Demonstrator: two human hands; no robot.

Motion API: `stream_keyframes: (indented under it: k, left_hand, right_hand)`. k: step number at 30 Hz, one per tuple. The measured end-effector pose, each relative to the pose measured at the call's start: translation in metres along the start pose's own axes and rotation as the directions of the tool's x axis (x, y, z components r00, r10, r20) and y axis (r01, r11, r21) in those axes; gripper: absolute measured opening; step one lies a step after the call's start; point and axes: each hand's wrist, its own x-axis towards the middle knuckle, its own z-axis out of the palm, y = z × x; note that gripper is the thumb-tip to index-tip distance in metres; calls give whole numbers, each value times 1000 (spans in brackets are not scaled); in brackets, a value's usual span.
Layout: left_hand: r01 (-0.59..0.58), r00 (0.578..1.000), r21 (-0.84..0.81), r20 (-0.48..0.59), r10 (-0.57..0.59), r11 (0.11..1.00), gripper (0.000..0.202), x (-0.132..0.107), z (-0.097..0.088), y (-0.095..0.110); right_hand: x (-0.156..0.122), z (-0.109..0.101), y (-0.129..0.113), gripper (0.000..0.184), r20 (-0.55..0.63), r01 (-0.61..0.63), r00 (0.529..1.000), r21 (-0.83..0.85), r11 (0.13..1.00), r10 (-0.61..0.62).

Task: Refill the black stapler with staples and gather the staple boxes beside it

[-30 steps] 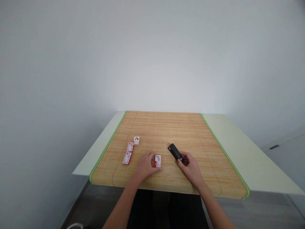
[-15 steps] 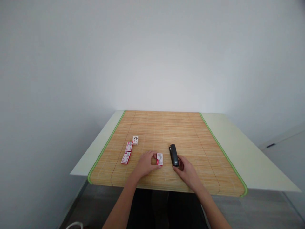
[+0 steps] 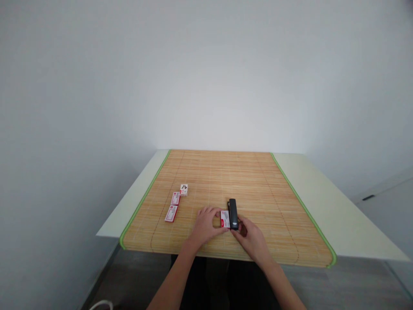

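Observation:
My left hand [image 3: 206, 224] grips a small red-and-white box [image 3: 225, 219] between thumb and fingers, at its near and far ends. Right beside that box stands a black stapler [image 3: 233, 214], its long side against or very close to the box. The fingers of my right hand [image 3: 252, 238] are closed on the stapler's near end. Both things rest on the bamboo mat [image 3: 222, 172]. What is printed on the box is too small to read.
To the left lie two red-and-white boxes, a nearer box [image 3: 171, 213] and a farther box [image 3: 175, 198]. A white box with a dark picture [image 3: 183, 190] touches or nearly touches the farther one. The mat covers the middle of a white table [image 3: 322, 198], against a wall [image 3: 213, 86].
My left hand has moved right with the small box. My right hand has brought the stapler slightly left and nearer, so the gap between the two has closed.

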Motion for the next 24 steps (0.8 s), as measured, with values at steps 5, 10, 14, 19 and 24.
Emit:
stream_keyframes:
  k: [5, 10, 14, 19, 24]
  left_hand:
    - [-8, 1000, -8, -3, 8, 1000, 63, 0, -1, -1]
    - [-7, 1000, -20, -17, 7, 1000, 66, 0, 1, -2]
    - [-5, 1000, -12, -25, 5, 1000, 65, -1, 2, -3]
    - [-6, 1000, 4, -29, 6, 1000, 64, -2, 3, -3]
    - [-5, 1000, 13, -26, 6, 1000, 65, -2, 3, -5]
  right_hand:
    - [1, 2, 1, 50, -34, -12, 999, -15, 1000, 12]
    - [-1, 3, -1, 51, -46, -10, 999, -8, 1000, 10]
    - [-2, 4, 1, 53, -47, -1, 999, 13, 1000, 1]
    - [-2, 8, 6, 56, -38, 0, 999, 24, 1000, 1]
    - [1, 7, 5, 65, -19, -30, 999, 61, 998, 31]
